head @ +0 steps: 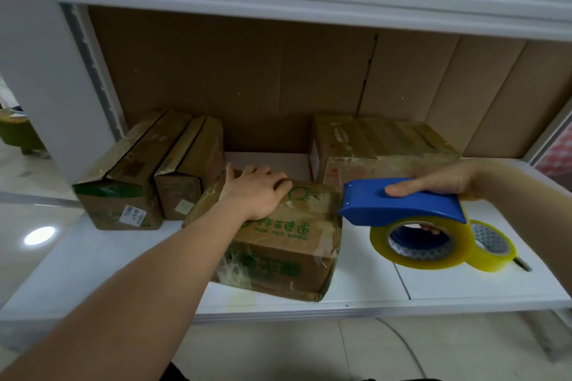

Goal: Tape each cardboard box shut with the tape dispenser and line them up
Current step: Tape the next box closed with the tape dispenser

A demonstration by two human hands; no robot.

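A worn cardboard box with green print (278, 244) sits at the front middle of the white shelf (93, 263). My left hand (257, 192) presses flat on its top, fingers spread. My right hand (442, 179) grips a blue tape dispenser (399, 202) loaded with a yellowish clear tape roll (424, 244). The dispenser's nose is at the box's upper right edge. Two taped boxes (148, 170) stand side by side at the left. A larger taped box (380, 145) rests behind at the right.
A second tape roll (492, 246) lies on the shelf just behind the dispenser, with a small metal object (523, 264) beside it. Cardboard sheets (278, 77) line the back of the shelf. A white upright (46, 86) stands at the left. A cable (402, 346) runs on the floor below.
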